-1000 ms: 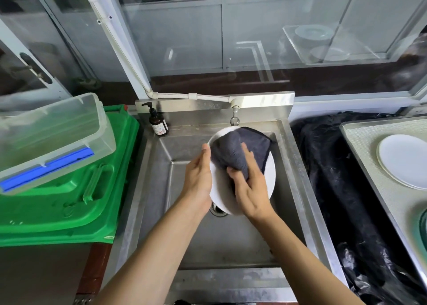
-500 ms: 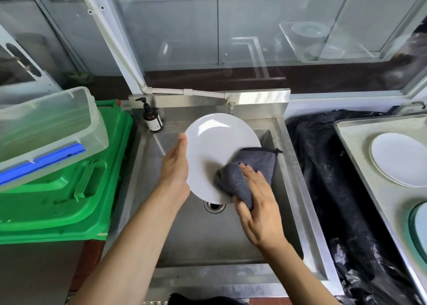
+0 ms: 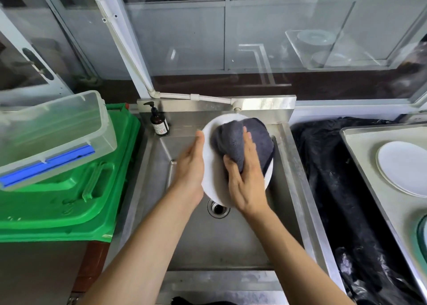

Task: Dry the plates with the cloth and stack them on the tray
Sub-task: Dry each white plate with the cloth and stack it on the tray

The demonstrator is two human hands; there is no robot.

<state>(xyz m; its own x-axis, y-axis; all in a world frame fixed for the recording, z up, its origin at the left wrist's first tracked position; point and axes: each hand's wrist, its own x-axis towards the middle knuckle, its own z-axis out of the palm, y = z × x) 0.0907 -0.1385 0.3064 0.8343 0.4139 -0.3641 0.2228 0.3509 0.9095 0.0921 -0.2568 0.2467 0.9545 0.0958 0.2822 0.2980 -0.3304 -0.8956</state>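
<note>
A white plate (image 3: pixel 211 166) is held tilted over the steel sink (image 3: pixel 233 242). My left hand (image 3: pixel 190 166) grips the plate's left rim, thumb on its face. A dark grey cloth (image 3: pixel 233 140) covers the plate's upper face. My right hand (image 3: pixel 248 178) holds the cloth against the plate, thumb and fingers curled into the fabric. At the right, a white plate stack (image 3: pixel 403 166) lies on the pale tray (image 3: pixel 360 147).
A brown pump bottle (image 3: pixel 159 122) stands at the sink's back left corner. A clear lidded box (image 3: pixel 50 133) rests on a green lid (image 3: pixel 69 198) at left. Black plastic sheeting (image 3: pixel 332 189) lies between sink and tray. The drain (image 3: pixel 217 208) shows below the plate.
My right hand has slid the cloth from the plate's lower right up over its upper face. The plate stays held over the sink in my left hand.
</note>
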